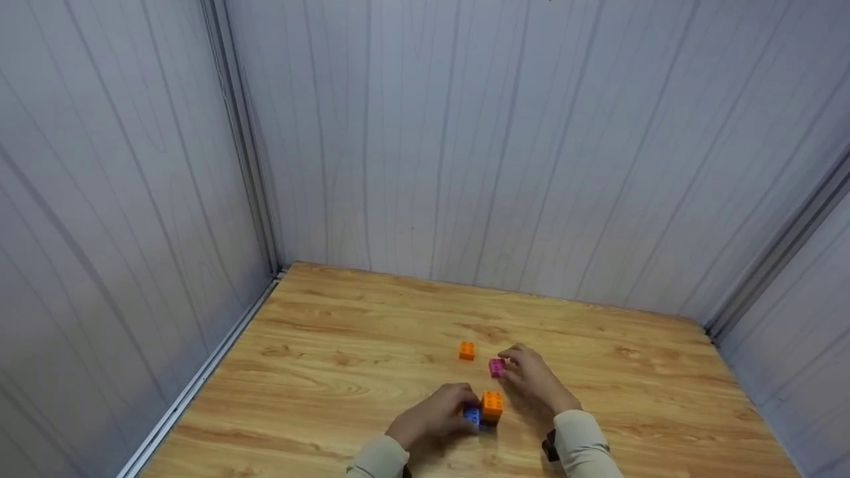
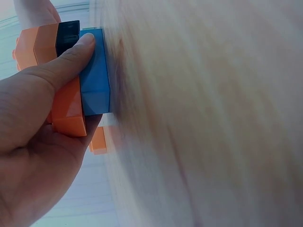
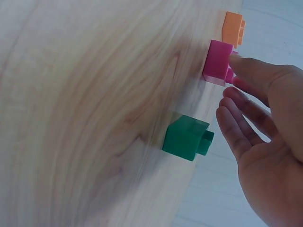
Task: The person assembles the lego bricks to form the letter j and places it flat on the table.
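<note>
My left hand (image 1: 441, 408) grips a cluster of toy building blocks low over the table. Its thumb lies across a blue block (image 2: 96, 78), which is nearest the wood. An orange block (image 2: 70, 111) sits against the blue one, and a black block (image 2: 68, 37) with orange blocks (image 1: 492, 401) stacked above it stands alongside. Reaching farther forward, my right hand (image 1: 534, 380) has thumb and forefinger at the studs of a pink block (image 3: 218, 62) resting on the table. The other fingers of that hand are extended, near a green block (image 3: 186, 137) in the right wrist view.
A single orange block (image 1: 467, 350) stands on the wood-grain table (image 1: 319, 372), just beyond the pink one. Pale panel walls (image 1: 412, 133) rise at the back and both sides. A metal rail (image 1: 199, 378) runs along the table's left edge.
</note>
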Action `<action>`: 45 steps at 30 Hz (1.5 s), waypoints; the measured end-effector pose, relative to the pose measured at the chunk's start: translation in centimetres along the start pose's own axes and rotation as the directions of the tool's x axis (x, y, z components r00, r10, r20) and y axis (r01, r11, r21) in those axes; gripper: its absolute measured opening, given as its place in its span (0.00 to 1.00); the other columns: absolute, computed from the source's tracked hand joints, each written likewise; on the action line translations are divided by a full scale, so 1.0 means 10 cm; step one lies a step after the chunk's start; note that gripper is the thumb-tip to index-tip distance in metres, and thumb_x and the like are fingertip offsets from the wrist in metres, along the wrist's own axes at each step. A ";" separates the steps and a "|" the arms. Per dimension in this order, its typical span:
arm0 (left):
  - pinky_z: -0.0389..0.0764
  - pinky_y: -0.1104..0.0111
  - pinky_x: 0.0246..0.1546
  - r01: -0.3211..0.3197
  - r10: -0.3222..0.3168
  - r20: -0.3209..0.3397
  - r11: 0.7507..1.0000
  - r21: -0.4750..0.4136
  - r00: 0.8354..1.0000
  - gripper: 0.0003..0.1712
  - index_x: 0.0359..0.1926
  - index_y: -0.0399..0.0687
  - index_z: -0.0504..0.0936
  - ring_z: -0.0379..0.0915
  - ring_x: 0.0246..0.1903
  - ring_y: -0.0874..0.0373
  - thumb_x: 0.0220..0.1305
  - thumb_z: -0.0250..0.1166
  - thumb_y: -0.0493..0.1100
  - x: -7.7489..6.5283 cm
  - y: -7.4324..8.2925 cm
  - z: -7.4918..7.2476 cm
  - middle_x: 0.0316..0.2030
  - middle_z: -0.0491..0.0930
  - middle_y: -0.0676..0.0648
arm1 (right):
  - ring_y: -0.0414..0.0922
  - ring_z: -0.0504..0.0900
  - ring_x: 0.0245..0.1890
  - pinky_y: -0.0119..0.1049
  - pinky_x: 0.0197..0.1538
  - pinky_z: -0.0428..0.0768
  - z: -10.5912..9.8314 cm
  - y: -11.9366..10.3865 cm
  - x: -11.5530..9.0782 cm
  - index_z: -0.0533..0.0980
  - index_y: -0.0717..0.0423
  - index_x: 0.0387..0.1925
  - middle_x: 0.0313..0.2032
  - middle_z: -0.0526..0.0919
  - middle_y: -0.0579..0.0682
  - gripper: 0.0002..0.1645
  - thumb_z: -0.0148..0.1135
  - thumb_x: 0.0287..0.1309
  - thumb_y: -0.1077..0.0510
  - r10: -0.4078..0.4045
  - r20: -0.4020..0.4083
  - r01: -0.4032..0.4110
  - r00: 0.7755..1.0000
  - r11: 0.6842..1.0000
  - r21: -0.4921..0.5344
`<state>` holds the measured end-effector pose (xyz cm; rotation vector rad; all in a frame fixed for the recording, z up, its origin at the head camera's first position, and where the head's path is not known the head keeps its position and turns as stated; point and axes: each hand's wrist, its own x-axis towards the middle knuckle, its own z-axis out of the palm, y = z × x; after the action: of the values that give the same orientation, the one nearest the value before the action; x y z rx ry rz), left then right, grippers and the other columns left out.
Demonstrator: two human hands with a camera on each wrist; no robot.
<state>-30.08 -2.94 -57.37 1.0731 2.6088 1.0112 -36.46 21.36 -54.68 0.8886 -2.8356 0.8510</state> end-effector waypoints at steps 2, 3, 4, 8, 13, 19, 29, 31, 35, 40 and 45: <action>0.78 0.73 0.50 0.007 -0.007 -0.002 1.000 -0.001 1.000 0.21 0.56 0.44 0.85 0.75 0.45 0.68 0.67 0.69 0.51 -0.02 0.07 -0.03 0.48 0.83 0.51 | 0.58 0.81 0.51 0.57 0.56 0.80 0.01 0.00 0.00 0.79 0.69 0.56 0.50 0.82 0.61 0.19 0.64 0.66 0.64 0.006 0.010 -0.005 1.000 1.000 -0.013; 0.78 0.74 0.50 0.010 -0.010 -0.004 1.000 0.002 1.000 0.21 0.56 0.44 0.85 0.75 0.45 0.68 0.67 0.69 0.50 -0.03 0.09 -0.03 0.48 0.83 0.50 | 0.57 0.81 0.51 0.57 0.56 0.80 0.01 0.00 0.01 0.79 0.68 0.55 0.50 0.83 0.61 0.18 0.64 0.66 0.64 0.010 0.014 -0.010 1.000 1.000 -0.016; 0.78 0.74 0.50 0.011 -0.011 -0.008 1.000 0.013 1.000 0.21 0.56 0.44 0.85 0.75 0.45 0.68 0.67 0.69 0.50 -0.03 0.10 -0.02 0.48 0.82 0.50 | 0.57 0.82 0.51 0.57 0.56 0.80 0.01 0.00 0.01 0.80 0.67 0.55 0.49 0.83 0.60 0.18 0.65 0.66 0.64 0.012 0.015 -0.012 1.000 1.000 -0.020; 0.77 0.75 0.52 0.041 -0.040 -0.012 0.999 0.025 0.999 0.21 0.55 0.45 0.85 0.75 0.46 0.68 0.65 0.71 0.49 -0.04 0.14 -0.03 0.48 0.83 0.51 | 0.54 0.82 0.50 0.55 0.55 0.80 0.03 0.01 0.01 0.81 0.65 0.54 0.48 0.84 0.58 0.16 0.66 0.65 0.63 0.014 0.014 -0.014 1.000 0.999 -0.039; 0.77 0.75 0.52 0.076 -0.076 -0.008 0.997 0.002 0.997 0.20 0.55 0.47 0.85 0.74 0.46 0.69 0.64 0.72 0.48 -0.03 0.13 -0.03 0.48 0.82 0.53 | 0.52 0.82 0.48 0.53 0.54 0.80 0.03 0.01 0.02 0.82 0.64 0.51 0.46 0.85 0.57 0.15 0.67 0.64 0.64 0.016 0.014 -0.016 1.000 0.999 -0.038; 0.77 0.75 0.50 0.098 -0.098 -0.006 0.995 -0.026 0.995 0.21 0.55 0.47 0.85 0.74 0.45 0.70 0.63 0.73 0.47 -0.02 0.12 -0.02 0.48 0.82 0.54 | 0.48 0.80 0.48 0.49 0.54 0.79 0.03 0.00 -0.03 0.82 0.61 0.51 0.45 0.83 0.54 0.13 0.65 0.66 0.62 0.059 0.015 -0.058 0.998 0.998 -0.027; 0.77 0.76 0.50 0.046 -0.045 -0.025 0.998 0.029 0.999 0.21 0.55 0.45 0.85 0.75 0.44 0.68 0.64 0.73 0.48 -0.02 0.14 -0.03 0.48 0.83 0.49 | 0.46 0.78 0.50 0.49 0.55 0.80 -0.01 -0.02 -0.13 0.80 0.59 0.56 0.48 0.81 0.52 0.16 0.62 0.69 0.59 0.070 0.010 -0.070 0.998 0.997 -0.019; 0.77 0.75 0.50 0.043 -0.042 -0.028 0.999 0.028 0.999 0.20 0.54 0.44 0.85 0.75 0.44 0.67 0.64 0.72 0.48 -0.02 0.14 -0.04 0.48 0.83 0.49 | 0.47 0.79 0.49 0.47 0.53 0.80 -0.02 -0.03 -0.14 0.80 0.60 0.55 0.47 0.81 0.53 0.16 0.63 0.69 0.59 0.039 0.000 -0.039 0.999 0.999 -0.023; 0.77 0.75 0.51 0.046 -0.045 -0.030 0.998 0.031 0.999 0.21 0.54 0.44 0.85 0.74 0.44 0.68 0.64 0.72 0.48 -0.02 0.15 -0.05 0.48 0.83 0.50 | 0.50 0.79 0.48 0.47 0.52 0.81 -0.04 -0.07 -0.16 0.81 0.61 0.54 0.46 0.82 0.54 0.16 0.64 0.68 0.61 0.000 -0.013 0.000 1.000 1.000 -0.018; 0.77 0.76 0.49 0.055 -0.054 -0.030 0.998 0.031 0.998 0.20 0.53 0.45 0.86 0.74 0.43 0.69 0.64 0.73 0.48 -0.02 0.15 -0.04 0.46 0.83 0.51 | 0.51 0.80 0.50 0.49 0.54 0.80 -0.05 -0.10 -0.21 0.81 0.58 0.55 0.47 0.83 0.52 0.16 0.65 0.67 0.59 0.002 -0.016 -0.002 1.000 1.000 -0.006; 0.77 0.76 0.49 0.054 -0.053 -0.024 0.998 0.022 0.998 0.20 0.53 0.45 0.86 0.73 0.42 0.69 0.63 0.73 0.48 -0.02 0.15 -0.04 0.46 0.83 0.51 | 0.51 0.79 0.50 0.47 0.51 0.80 -0.07 -0.12 -0.25 0.82 0.56 0.54 0.46 0.82 0.51 0.17 0.66 0.67 0.56 0.008 -0.020 -0.008 1.000 1.000 0.024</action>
<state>-29.19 -2.53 -56.18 0.9962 2.6580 0.9910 -33.86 22.20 -53.97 0.8665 -2.8194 0.8909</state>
